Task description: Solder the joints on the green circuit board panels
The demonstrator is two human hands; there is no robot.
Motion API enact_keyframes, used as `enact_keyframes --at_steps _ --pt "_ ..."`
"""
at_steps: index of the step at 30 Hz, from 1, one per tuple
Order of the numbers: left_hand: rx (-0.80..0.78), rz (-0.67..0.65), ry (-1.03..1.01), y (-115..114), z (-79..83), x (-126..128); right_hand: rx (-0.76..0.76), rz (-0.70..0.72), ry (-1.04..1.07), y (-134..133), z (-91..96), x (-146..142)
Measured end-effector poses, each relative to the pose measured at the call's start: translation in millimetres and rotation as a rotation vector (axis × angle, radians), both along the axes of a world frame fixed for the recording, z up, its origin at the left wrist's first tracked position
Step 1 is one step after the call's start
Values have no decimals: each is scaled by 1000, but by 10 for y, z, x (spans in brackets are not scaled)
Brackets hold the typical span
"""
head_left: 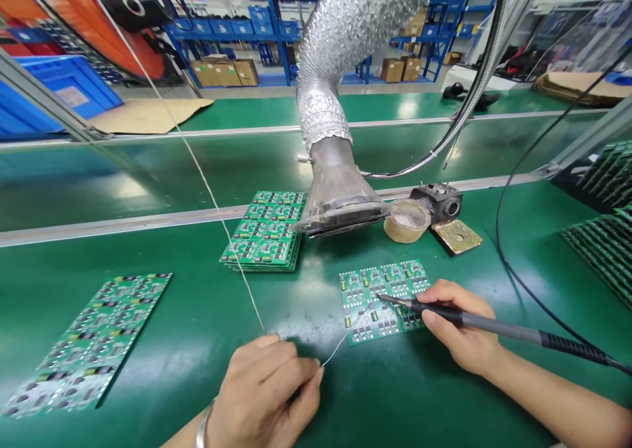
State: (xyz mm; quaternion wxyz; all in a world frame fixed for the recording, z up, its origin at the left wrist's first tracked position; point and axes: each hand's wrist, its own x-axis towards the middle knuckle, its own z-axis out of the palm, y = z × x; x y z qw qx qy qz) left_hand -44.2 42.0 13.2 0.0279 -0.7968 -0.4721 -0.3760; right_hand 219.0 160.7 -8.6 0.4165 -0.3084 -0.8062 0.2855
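Our L hand [269, 392] pinches the wire [336, 349] btwn thumb & forefinger; our R hand [467, 339] is curled round the iron [513, 330], tip at the board [385, 319]. Board's flat on the desk [197, 342], btwn our hands. Beyond it: tan cup [403, 232] w/ greyish stuff inside, beside the holder [447, 204]; stack [266, 227] of boards L of the nozzle [338, 178]. Far L, blue bin [99, 85], contents can't tell. Back shelf [272, 13]: small bins [217, 28] w/ dark items, can't ID.
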Motion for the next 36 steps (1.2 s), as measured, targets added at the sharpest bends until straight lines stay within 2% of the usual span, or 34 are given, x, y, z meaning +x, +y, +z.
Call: enact_keyframes --at_steps 8,16,25,36 --pt "-36 -6 -4 10 7 1 25 32 -31 -22 3 -8" --pt "-30 -17 5 55 -56 10 29 49 -20 -43 39 -43" --pt "-18 -29 4 76 -52 59 -64 -5 15 -37 -48 70" --pt "-18 -4 43 150 -116 73 -40 2 -7 -40 5 8"
